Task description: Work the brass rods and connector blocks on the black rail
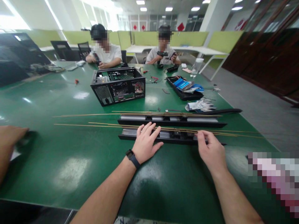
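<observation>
My left hand (146,141) lies with its fingers spread over the nearer black channel (127,134), touching it and the thin golden rods (105,125) along it. At that channel's right part, my right hand (211,152) is closed in a pinch at the rods, thumb against forefinger; the fingers partly hide the spot they grip. The long rods stick out well past both ends of the channel. Just behind lies a second black channel (137,119) with a pale strip and dark blocks inside, and more thin golden rods (98,114) along it.
An open black computer case (119,85) stands beyond the channels. To its right are a black tray (184,96) with blue items, white gloves (202,105) and a clear bottle (196,67). Two people sit opposite, handling dark objects. Another person's arm (10,140) reaches in at left.
</observation>
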`<state>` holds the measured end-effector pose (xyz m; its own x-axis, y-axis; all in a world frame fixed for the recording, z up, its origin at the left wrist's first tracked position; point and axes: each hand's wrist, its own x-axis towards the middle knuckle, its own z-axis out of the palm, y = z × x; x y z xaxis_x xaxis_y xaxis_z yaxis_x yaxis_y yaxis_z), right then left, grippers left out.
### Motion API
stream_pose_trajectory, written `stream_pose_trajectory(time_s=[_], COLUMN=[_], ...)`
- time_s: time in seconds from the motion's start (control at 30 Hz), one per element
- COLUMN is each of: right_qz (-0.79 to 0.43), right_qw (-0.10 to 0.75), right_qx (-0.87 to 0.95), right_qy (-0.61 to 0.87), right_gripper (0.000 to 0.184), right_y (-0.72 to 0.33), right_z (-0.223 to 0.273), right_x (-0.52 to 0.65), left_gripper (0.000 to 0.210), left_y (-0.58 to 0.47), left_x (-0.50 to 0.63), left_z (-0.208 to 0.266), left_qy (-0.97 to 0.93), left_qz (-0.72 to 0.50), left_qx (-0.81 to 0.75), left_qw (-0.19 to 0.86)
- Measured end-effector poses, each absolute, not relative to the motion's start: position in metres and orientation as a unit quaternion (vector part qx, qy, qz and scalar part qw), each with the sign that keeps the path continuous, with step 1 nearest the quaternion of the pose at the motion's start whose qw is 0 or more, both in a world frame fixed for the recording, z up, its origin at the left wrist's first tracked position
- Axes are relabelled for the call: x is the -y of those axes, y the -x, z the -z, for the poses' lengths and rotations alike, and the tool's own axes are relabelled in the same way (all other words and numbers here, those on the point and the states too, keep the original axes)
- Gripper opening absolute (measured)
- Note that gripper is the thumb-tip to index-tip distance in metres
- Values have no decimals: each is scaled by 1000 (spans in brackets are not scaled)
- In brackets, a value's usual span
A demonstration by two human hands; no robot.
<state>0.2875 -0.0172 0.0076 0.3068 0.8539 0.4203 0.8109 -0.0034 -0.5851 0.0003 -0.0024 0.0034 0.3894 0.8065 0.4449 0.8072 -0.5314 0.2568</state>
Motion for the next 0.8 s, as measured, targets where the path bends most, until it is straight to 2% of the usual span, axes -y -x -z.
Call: stream_pose_trajectory(time_s=[0.8], right_qz=[-29], right_qw=[400], right_qx=[579], right_qy=[710], right_gripper=[41], right_y=[-290], right_z=[-5], right_x=[16], left_gripper=[62], left_y=[0], left_x=[2], left_z=[-2], left_qy=[834], left_qz=[272], left_qx=[480], left_qw=[4])
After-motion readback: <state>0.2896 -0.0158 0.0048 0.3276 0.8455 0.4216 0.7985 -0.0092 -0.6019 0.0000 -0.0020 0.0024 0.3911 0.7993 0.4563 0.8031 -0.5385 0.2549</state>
